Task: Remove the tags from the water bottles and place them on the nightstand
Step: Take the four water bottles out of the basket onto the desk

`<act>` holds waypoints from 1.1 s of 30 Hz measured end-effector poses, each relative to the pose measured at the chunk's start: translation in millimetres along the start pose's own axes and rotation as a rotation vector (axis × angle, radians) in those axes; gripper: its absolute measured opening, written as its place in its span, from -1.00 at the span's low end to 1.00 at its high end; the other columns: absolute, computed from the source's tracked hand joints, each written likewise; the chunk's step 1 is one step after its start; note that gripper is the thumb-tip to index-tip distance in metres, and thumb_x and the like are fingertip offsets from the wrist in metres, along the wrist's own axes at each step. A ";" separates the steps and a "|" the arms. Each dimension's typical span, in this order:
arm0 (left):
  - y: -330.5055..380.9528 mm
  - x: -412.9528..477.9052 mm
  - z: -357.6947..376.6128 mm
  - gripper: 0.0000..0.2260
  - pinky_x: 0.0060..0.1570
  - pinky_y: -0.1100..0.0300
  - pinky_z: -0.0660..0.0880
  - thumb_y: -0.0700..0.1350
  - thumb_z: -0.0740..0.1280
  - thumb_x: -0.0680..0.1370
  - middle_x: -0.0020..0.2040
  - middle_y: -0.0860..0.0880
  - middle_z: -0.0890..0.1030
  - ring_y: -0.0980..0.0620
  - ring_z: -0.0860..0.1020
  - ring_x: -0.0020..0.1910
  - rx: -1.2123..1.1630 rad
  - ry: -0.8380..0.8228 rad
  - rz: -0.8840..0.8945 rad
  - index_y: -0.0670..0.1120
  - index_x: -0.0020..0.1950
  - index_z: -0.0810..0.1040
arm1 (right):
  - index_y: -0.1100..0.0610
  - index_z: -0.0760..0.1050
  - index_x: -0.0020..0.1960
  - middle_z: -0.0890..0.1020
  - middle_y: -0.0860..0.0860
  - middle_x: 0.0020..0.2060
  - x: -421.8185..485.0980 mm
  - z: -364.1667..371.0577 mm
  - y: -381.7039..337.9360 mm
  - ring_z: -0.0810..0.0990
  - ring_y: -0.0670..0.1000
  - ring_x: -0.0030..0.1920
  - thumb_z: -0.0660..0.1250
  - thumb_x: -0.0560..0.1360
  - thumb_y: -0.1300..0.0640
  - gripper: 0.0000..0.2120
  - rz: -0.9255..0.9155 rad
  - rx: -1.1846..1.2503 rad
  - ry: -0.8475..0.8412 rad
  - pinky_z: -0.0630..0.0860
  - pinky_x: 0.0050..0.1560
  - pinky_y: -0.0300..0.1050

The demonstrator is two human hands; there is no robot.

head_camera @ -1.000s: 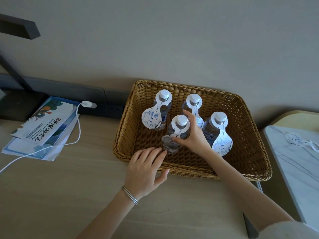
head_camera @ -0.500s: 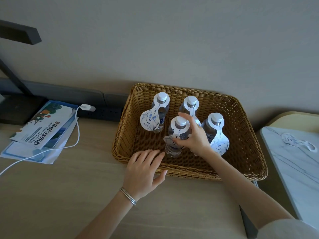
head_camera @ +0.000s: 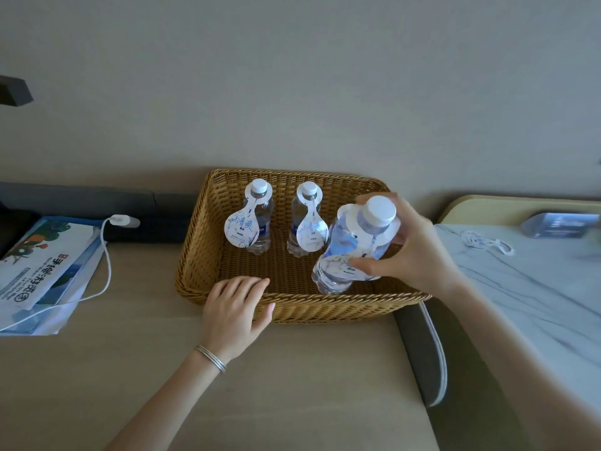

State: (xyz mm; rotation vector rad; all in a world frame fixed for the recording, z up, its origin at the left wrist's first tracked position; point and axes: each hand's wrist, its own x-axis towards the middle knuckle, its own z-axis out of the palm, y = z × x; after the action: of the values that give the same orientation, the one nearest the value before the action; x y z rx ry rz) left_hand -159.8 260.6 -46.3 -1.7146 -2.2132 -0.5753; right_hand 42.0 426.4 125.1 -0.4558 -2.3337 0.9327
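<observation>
Now | right hand [head_camera: 413,252] grips bottle [head_camera: 354,245] | tilted, cap upper-right

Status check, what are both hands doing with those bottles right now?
Right hand gripping lifted bottle, tag still on. Left hand flat on basket rim. Two tagged bottles standing inside. One loose tag on nightstand. Nothing in the way.
</observation>
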 end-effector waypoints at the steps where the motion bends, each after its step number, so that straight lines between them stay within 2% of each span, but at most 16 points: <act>1: 0.7 0.0 -0.5 -0.64 0.02 0.10 0.40 0.09 0.16 0.53 0.00 0.02 0.64 0.00 0.57 0.01 0.002 0.002 0.001 -0.08 0.12 0.60 | -0.01 0.38 0.20 0.55 -0.07 0.08 -9.5 -2.4 -3.5 0.55 -0.07 0.10 0.61 0.19 0.16 -0.33 -0.009 -0.030 0.006 0.55 -0.04 -0.27; 4: 3.0 -1.0 -3.0 -0.64 -0.02 0.07 0.41 0.08 0.14 0.54 -0.04 0.01 0.64 -0.02 0.58 -0.03 0.011 -0.027 -0.002 -0.10 0.09 0.61 | 0.06 0.42 0.18 0.56 -0.06 0.07 -31.7 -7.4 -11.9 0.54 -0.06 0.10 0.57 0.19 0.01 -0.38 -0.024 -0.076 0.070 0.51 -0.06 -0.31; 6: 5.8 -1.0 -4.7 -0.63 -0.05 0.05 0.45 0.06 0.11 0.55 -0.04 -0.01 0.64 -0.02 0.59 -0.04 0.007 -0.049 -0.005 -0.12 0.10 0.60 | 0.02 0.41 0.17 0.57 -0.12 0.05 -42.3 -14.7 -18.7 0.55 -0.06 0.09 0.54 0.17 -0.02 -0.38 0.007 -0.040 0.135 0.52 -0.06 -0.30; 9: 13.3 0.2 -6.0 -0.62 -0.07 0.05 0.48 0.03 0.09 0.56 -0.03 -0.02 0.64 -0.03 0.59 -0.04 -0.009 -0.060 0.026 -0.13 0.14 0.58 | -0.08 0.39 0.13 0.60 -0.18 -0.05 -56.9 -32.9 -29.0 0.61 -0.09 -0.01 0.56 0.11 0.04 -0.36 0.087 0.116 0.176 0.55 -0.09 -0.25; 12: 26.1 4.4 -4.3 -0.63 -0.04 0.08 0.48 0.02 0.09 0.56 -0.01 -0.02 0.64 -0.02 0.59 -0.02 -0.021 -0.077 0.083 -0.13 0.17 0.56 | -0.02 0.39 0.15 0.62 -0.10 -0.03 -77.7 -43.1 -29.3 0.64 -0.06 0.00 0.58 0.11 0.09 -0.33 0.163 0.199 0.109 0.58 -0.09 -0.21; 15: 37.8 8.7 -2.0 -0.62 -0.06 0.08 0.48 0.02 0.07 0.56 -0.01 -0.02 0.64 -0.02 0.59 -0.02 -0.006 -0.093 0.109 -0.13 0.19 0.54 | -0.03 0.38 0.19 0.60 -0.11 0.02 -104.4 -31.3 -15.0 0.61 -0.05 0.09 0.57 0.15 0.06 -0.33 0.253 0.175 0.060 0.60 -0.04 -0.16; 19: 41.3 7.3 1.3 -0.61 -0.06 0.06 0.47 0.03 0.06 0.57 0.00 -0.04 0.62 -0.03 0.57 -0.02 0.038 -0.102 0.122 -0.12 0.22 0.52 | -0.10 0.36 0.17 0.59 -0.15 -0.01 -135.2 -3.1 23.5 0.59 -0.10 0.07 0.59 0.21 0.22 -0.34 0.358 0.057 0.041 0.61 0.00 -0.04; 22: 40.5 3.8 3.3 -0.61 -0.04 0.05 0.46 0.03 0.06 0.58 0.01 -0.04 0.61 -0.04 0.56 -0.01 0.062 -0.103 0.124 -0.12 0.24 0.50 | -0.19 0.34 0.13 0.57 -0.20 -0.03 -147.9 20.9 46.7 0.59 -0.12 0.02 0.60 0.17 0.08 -0.35 0.429 -0.033 0.023 0.60 0.00 0.01; 24: 40.3 3.7 4.8 -0.61 -0.03 0.05 0.45 0.02 0.06 0.58 0.01 -0.05 0.61 -0.04 0.56 -0.02 0.069 -0.097 0.123 -0.13 0.25 0.50 | -0.24 0.34 0.07 0.56 -0.25 -0.06 -150.8 32.9 55.7 0.56 -0.18 -0.01 0.53 0.12 -0.13 -0.40 0.451 -0.090 0.038 0.57 -0.03 -0.08; 26: 40.2 3.1 6.1 -0.61 -0.03 0.06 0.45 0.02 0.06 0.59 0.01 -0.06 0.60 -0.05 0.55 -0.03 0.067 -0.086 0.125 -0.13 0.25 0.50 | -0.28 0.34 0.03 0.56 -0.27 -0.07 -151.8 37.6 64.2 0.56 -0.20 -0.01 0.48 0.11 -0.21 -0.46 0.477 -0.071 0.083 0.56 -0.03 -0.15; 29: 39.5 2.5 8.4 -0.63 -0.03 0.05 0.44 0.00 0.09 0.58 0.00 -0.06 0.60 -0.06 0.55 -0.04 0.063 -0.044 0.139 -0.14 0.25 0.50 | -0.30 0.32 0.08 0.53 -0.28 -0.01 -154.2 41.3 79.9 0.55 -0.11 0.04 0.52 0.14 -0.12 -0.41 0.464 -0.090 0.109 0.58 0.02 -0.01; 33: 37.9 2.4 12.2 -0.64 -0.04 0.06 0.42 -0.01 0.09 0.59 -0.01 -0.06 0.60 -0.06 0.55 -0.05 0.071 -0.005 0.153 -0.14 0.26 0.50 | -0.14 0.33 0.17 0.54 -0.11 0.07 -147.7 40.2 93.3 0.53 -0.03 0.13 0.59 0.20 0.11 -0.34 0.503 -0.073 0.071 0.53 0.13 0.10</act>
State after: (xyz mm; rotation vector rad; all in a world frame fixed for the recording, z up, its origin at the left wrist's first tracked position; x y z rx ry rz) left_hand -123.5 276.5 -50.7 -1.8301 -2.0569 -0.4506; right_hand 140.1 396.9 -22.0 -1.1232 -2.2319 1.0315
